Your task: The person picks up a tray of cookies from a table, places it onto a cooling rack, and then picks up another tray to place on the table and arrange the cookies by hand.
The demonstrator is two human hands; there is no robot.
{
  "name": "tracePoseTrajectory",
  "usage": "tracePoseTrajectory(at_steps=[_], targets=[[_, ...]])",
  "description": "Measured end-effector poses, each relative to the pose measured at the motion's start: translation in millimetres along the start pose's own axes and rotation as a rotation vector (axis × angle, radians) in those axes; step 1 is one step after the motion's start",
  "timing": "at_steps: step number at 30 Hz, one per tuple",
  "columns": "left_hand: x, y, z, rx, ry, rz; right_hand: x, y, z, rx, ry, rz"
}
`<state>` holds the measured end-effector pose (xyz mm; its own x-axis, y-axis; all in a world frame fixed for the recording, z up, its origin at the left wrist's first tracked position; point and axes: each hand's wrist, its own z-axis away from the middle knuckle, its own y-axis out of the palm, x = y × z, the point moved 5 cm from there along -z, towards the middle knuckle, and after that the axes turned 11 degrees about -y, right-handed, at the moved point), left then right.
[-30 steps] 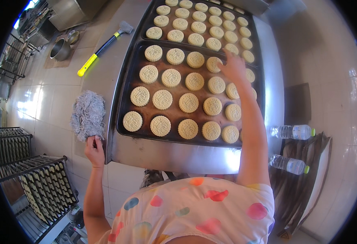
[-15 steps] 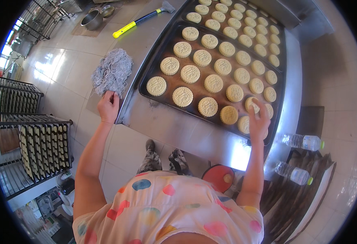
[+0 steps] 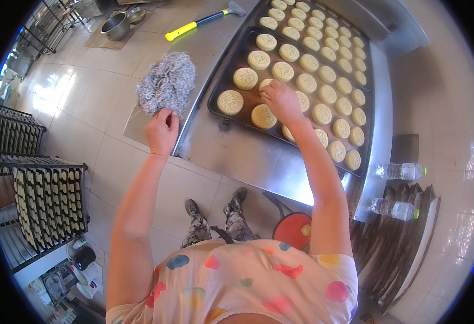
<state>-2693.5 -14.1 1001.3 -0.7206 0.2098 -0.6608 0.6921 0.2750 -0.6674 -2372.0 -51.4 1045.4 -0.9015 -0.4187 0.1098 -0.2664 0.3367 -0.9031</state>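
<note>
My right hand [image 3: 284,103] reaches over the near baking tray [image 3: 221,114], its fingers curled round the edge of a pale round mooncake [image 3: 265,83] in the left part. The hand and wrist hide part of the cakes around it. Rows of similar mooncakes with pressed patterns and scalloped sides fill the tray, among them one at the near left corner [image 3: 230,102]. My left hand [image 3: 162,132] has its fingers pinched together against the near edge of a grey stringy bundle [image 3: 167,83]. What lies between those fingertips is hidden.
A second tray of mooncakes [image 3: 317,33] adjoins behind on the metal table [image 3: 221,148]. A scraper with a yellow handle [image 3: 181,31] lies left of the trays. Two plastic bottles [image 3: 401,171] are at the right. A loaded rack [image 3: 51,202] and metal bowl [image 3: 116,27] are left; a red stool [image 3: 292,229] stands below.
My right hand has moved left along the tray, from a mooncake near the right end to one in the left part. My left hand stays at the grey bundle. The whole view has shifted slightly.
</note>
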Motion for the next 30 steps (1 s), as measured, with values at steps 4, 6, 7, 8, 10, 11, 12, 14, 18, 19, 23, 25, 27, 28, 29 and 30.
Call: tracePoseTrajectory(at_steps=[4, 6, 7, 8, 10, 11, 12, 14, 18, 19, 23, 25, 27, 28, 29, 30], targets=[[1, -3, 0, -0.020, 0.017, 0.014, 0, 14, -9, 0.038, -0.002, 0.030], [2, -5, 1, -0.036, 0.028, 0.039, -2, 16, -12, 0.014, -0.002, 0.046], [2, -5, 1, -0.039, 0.035, 0.036, -4, 19, -14, 0.042, -0.001, 0.063], [2, -5, 0, -0.041, 0.042, 0.034, -7, 20, -17, 0.070, 0.001, 0.081], [1, -8, 0, -0.030, 0.034, 0.032, -8, 23, -20, 0.103, 0.009, 0.094], [-1, -9, 0, -0.020, 0.021, 0.039, -9, 23, -20, 0.107, 0.014, 0.095], [-3, -9, -1, -0.011, 0.011, 0.049, -12, 22, -21, 0.109, 0.020, 0.101], [-1, -6, -2, -0.006, 0.006, 0.053, -15, 22, -23, 0.046, 0.043, 0.051], [1, -6, 0, -0.006, 0.001, 0.075, -21, 15, -23, -0.082, 0.142, -0.039], [0, -5, -1, -0.004, 0.007, 0.069, -25, 11, -23, -0.121, 0.165, -0.047], [3, -3, 0, 0.000, 0.020, 0.068, -37, -20, -17, -0.287, 0.290, -0.105], [2, -1, -1, 0.011, 0.020, 0.076, -45, -43, 0, -0.357, 0.403, -0.129], [2, 1, -2, 0.029, 0.012, 0.073, -47, -65, 30, -0.437, 0.486, -0.214], [8, -2, 0, 0.018, 0.003, 0.062, -31, -79, 41, -0.394, 0.635, -0.261], [9, -1, -1, 0.018, 0.011, 0.064, -20, -90, 65, -0.446, 0.649, -0.335], [7, 0, -1, 0.020, 0.024, 0.066, -18, -89, 107, -0.423, 0.708, -0.278]])
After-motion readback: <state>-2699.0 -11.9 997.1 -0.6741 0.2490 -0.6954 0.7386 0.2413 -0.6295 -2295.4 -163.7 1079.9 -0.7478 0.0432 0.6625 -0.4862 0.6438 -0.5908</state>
